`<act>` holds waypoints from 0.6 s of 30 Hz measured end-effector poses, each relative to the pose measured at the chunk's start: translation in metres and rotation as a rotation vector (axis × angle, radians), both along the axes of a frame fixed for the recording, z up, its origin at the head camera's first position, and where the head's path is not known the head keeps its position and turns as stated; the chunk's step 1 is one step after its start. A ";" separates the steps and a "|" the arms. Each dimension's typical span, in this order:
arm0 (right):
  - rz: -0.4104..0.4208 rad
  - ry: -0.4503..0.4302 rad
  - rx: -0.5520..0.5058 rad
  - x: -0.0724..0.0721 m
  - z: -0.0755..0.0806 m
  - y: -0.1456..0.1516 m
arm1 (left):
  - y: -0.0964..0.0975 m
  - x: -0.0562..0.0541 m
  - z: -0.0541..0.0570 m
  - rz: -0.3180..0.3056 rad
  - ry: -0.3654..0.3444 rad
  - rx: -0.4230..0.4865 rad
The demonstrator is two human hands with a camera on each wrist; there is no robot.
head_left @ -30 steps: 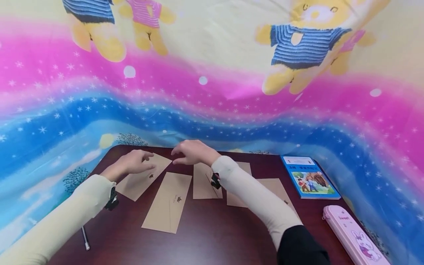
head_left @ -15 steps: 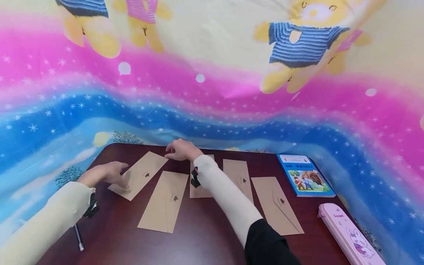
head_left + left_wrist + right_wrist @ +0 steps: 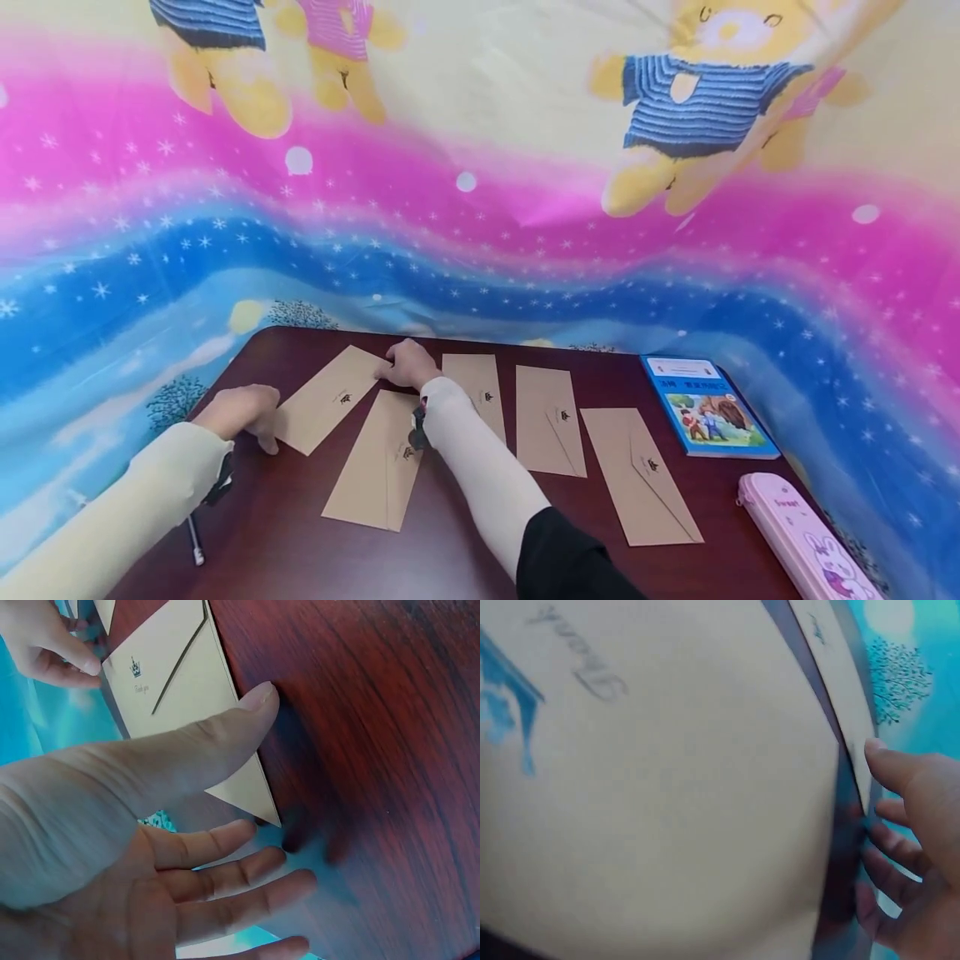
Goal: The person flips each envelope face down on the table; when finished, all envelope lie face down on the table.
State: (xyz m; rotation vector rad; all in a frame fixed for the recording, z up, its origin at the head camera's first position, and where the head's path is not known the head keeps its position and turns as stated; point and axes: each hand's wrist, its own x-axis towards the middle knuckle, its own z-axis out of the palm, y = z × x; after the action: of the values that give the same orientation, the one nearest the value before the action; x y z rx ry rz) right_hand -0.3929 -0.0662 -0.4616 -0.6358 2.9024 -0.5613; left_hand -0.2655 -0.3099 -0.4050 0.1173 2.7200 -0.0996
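A tan envelope [image 3: 326,404] lies slanted at the far left of the table, with a small dark crown print. My left hand [image 3: 243,412] is at its lower left end. In the left wrist view the thumb [image 3: 217,746] extends over the envelope's end while the other fingers are loosely spread. My right hand [image 3: 408,365] is at its upper right corner; in the right wrist view the thumb [image 3: 889,765] reaches that corner, apart from the loosely bent fingers. Under the right forearm is a second envelope [image 3: 367,475], partly covered by the wrist.
To the right lie three more tan envelopes, a middle one [image 3: 476,383], another [image 3: 543,417] and a slanted one [image 3: 637,475]. A blue book [image 3: 708,408] and a pink pencil case [image 3: 806,533] are at the right edge. A pencil [image 3: 195,542] lies beside the left forearm. A printed curtain [image 3: 480,208] surrounds the table.
My left hand has drawn back from over the slanted envelope to its lower left end. My right hand has come down to its upper right corner, and the right forearm has swung left.
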 end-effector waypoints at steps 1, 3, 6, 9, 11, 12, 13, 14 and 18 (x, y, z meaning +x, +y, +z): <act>-0.023 0.004 0.011 0.001 -0.002 -0.002 | 0.000 0.000 0.000 0.007 0.001 0.003; -0.076 0.013 0.037 0.003 -0.004 -0.006 | 0.002 -0.001 0.000 0.015 0.006 0.009; -0.142 -0.001 0.049 0.003 -0.003 -0.009 | 0.004 -0.002 0.000 0.025 0.015 0.036; -0.179 -0.031 0.038 0.001 -0.004 -0.010 | 0.006 -0.002 -0.002 0.038 0.023 0.080; -0.190 -0.040 0.034 -0.001 -0.006 -0.010 | 0.007 -0.002 -0.005 0.045 0.031 0.106; -0.198 -0.040 0.035 -0.003 -0.008 -0.010 | 0.008 -0.003 -0.006 0.050 0.034 0.118; -0.205 -0.042 0.034 -0.003 -0.008 -0.010 | 0.007 -0.003 -0.006 0.053 0.038 0.126; -0.207 -0.044 0.033 -0.004 -0.008 -0.011 | 0.007 -0.003 -0.007 0.060 0.041 0.134; -0.194 -0.047 0.044 -0.005 -0.006 -0.016 | 0.004 0.000 -0.006 0.069 0.054 0.142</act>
State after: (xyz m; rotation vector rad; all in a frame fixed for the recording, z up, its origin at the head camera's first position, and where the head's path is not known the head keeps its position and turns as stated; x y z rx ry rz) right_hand -0.3983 -0.0819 -0.4678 -0.3324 2.9416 -0.5243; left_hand -0.2654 -0.3057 -0.4111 0.0631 2.7802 0.1121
